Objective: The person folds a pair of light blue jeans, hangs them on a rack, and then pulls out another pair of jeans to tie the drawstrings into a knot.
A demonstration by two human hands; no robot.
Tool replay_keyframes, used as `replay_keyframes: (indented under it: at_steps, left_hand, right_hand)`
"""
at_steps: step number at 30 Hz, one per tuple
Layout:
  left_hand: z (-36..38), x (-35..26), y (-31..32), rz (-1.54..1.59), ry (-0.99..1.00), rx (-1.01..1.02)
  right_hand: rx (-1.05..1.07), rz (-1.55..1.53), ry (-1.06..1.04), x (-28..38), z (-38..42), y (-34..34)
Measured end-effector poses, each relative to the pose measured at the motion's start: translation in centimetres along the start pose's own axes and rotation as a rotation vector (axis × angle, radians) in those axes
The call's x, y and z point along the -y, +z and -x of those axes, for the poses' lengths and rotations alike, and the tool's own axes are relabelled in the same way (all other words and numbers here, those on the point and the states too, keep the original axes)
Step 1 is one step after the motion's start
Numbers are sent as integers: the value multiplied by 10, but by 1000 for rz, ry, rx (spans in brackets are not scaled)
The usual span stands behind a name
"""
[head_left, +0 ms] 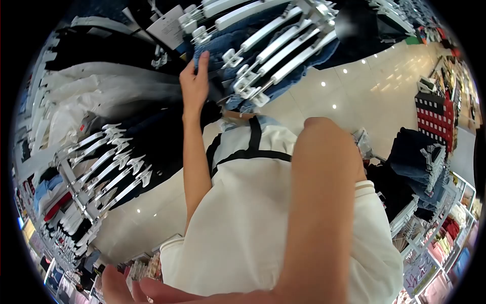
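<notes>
My left hand [196,83] is at the upper middle, its thumb and fingers closed on the edge of a blue denim garment [217,48] that hangs from white clip hangers [260,38]. A white paper tag [167,28] hangs just left of that hand. My right arm is bent, with the elbow raised at the centre right. Very close to the camera, my right hand [134,291] shows only in part at the bottom left edge. Its visible fingers are stretched out and apart, with nothing seen between them.
Dark and pale clothes [101,93] hang on the left, above a rack of white hangers [114,162]. Folded dark denim [412,152] and a red-and-black patterned stack [435,119] stand at the right. Shiny floor tiles [349,86] show between the racks.
</notes>
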State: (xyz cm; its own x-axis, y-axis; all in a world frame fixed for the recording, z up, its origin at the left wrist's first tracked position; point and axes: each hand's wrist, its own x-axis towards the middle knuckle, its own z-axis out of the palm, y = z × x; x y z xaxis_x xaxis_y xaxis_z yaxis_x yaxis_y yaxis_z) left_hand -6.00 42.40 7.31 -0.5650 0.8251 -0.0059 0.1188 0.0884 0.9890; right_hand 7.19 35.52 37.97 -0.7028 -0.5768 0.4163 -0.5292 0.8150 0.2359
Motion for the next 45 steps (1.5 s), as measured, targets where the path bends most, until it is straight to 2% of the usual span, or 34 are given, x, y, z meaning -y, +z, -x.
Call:
replay_keyframes:
  at_steps: [2,4,6,7,8,9,11,13,14,15,16,17,18,19,21,22,23,24,25,26,29,30,31,33,37,45]
  left_hand:
    - [1,-1,-1,-22,-16,45]
    - [-3,7,-5,-78,47,-17]
    - [6,6,6,-36,48,-8]
    - [10,6,5,-63,52,-69]
    - [15,6,-2,-97,54,-137]
    - [23,-2,-2,0,38,-179]
    - [34,-2,-12,-41,125,-272]
    - [48,-30,-24,16,135,-320]
    - [56,-43,-33,97,114,-235]
    - [65,-55,-41,177,93,-148]
    - [71,-65,-47,212,159,-111]
    - [79,-83,-55,176,288,-43]
    - [79,-92,-56,327,505,36]
    - [84,-112,-58,453,560,132]
    - [88,-141,-59,749,869,391]
    - [97,-173,-61,868,815,434]
    - [118,-195,-57,996,776,369]
    - [136,-207,-57,1128,738,304]
    - [130,-219,-66,1148,863,471]
    - [126,-227,-73,1149,1013,618]
    - [167,-243,-93,1277,962,536]
    - [180,-256,-86,1351,979,284]
    - [184,-253,-88,1346,970,270]
    - [183,-244,-96,1315,1138,327]
    - [167,-233,-114,1292,1249,546]
    - [149,-236,-137,1295,1161,708]
  right_hand:
    - [54,9,-17,3,1,2]
    - [128,34,-96,8,0,2]
    - [299,11,-138,15,7,14]
    - [365,-23,-85,21,10,19]
    - [367,-114,167,30,16,25]
    - [364,-208,412,44,29,36]
    - [480,-942,664,29,72,60]
    - [557,-824,724,33,120,93]
    - [567,-877,843,39,147,113]
    - [780,-881,917,36,165,128]
    - [997,-871,988,32,181,142]
    - [981,-861,1083,38,203,157]
    - [964,-854,1176,47,227,173]
    - [1052,-837,1220,58,253,197]
    - [1155,-808,1289,76,308,249]
    - [1164,-804,1327,87,332,272]
    - [1181,-816,1292,99,354,292]
    - [1095,-763,1399,112,375,309]
    - [1006,-706,1509,125,394,322]
    - [1027,-716,1495,139,412,333]
    - [866,-928,1650,175,442,352]
    - [830,-962,1696,184,445,355]
    - [791,-993,1741,193,447,360]
    - [725,-1043,1817,203,450,369]
    - [618,-1100,1916,214,448,380]
    - [487,-1144,2027,234,443,385]
